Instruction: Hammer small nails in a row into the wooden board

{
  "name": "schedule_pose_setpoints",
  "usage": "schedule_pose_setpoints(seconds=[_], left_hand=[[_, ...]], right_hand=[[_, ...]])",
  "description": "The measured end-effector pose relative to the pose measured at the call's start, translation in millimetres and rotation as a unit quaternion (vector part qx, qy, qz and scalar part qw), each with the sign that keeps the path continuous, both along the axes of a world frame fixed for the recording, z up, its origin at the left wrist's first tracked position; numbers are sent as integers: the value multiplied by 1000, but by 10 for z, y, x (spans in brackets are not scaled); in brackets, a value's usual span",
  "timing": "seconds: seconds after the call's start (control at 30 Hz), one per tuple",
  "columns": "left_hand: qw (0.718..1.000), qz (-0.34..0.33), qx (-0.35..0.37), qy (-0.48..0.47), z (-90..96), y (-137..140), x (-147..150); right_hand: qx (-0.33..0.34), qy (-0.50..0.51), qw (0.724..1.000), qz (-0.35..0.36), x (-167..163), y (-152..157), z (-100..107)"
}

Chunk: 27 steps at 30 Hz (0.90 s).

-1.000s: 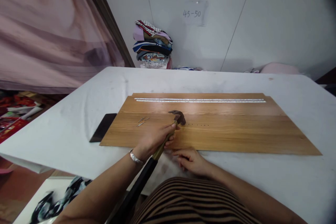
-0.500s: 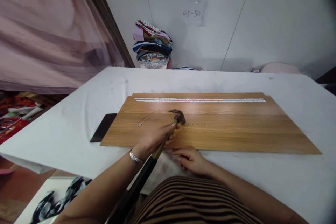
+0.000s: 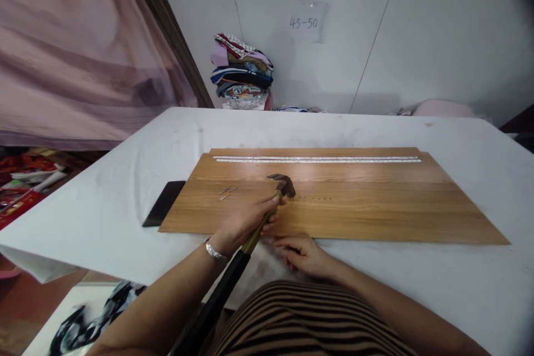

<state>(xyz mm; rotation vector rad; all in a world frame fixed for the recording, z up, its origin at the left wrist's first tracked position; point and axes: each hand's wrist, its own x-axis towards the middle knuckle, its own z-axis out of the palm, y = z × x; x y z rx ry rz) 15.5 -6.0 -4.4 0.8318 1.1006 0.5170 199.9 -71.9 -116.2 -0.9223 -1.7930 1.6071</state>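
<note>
I see the left grip (image 3: 246, 221) wrapped around the hammer (image 3: 233, 273) at mid-frame, its head over the board (image 3: 396, 206). I can't tell whether the curled right grip (image 3: 306, 256) holds anything. If the handle slipped, I'd worry about its fingers; a leftward sweep could scatter the loose nails (image 3: 223, 197).

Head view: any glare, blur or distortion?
Head view: pale glare on the wooden board beside the hammer head; dark, blurred patch in the upper right corner; markings on the white strips too fine to read; apparent wide-angle stretching toward the edges.
</note>
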Motion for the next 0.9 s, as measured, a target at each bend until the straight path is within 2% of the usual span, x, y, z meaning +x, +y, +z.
schedule_pose_setpoints(seconds=[0.17,0.53,0.9], left_hand=[[1000,0,8,8,-22,2,7],[1000,2,3,1,-70,30,-11],[1000,3,2,8,-9,25,14]], right_hand=[[-10,-7,1000,3,0,0,-19],[13,-3,1000,-2,0,-2,-11],[0,5,1000,-2,7,-8,-44]])
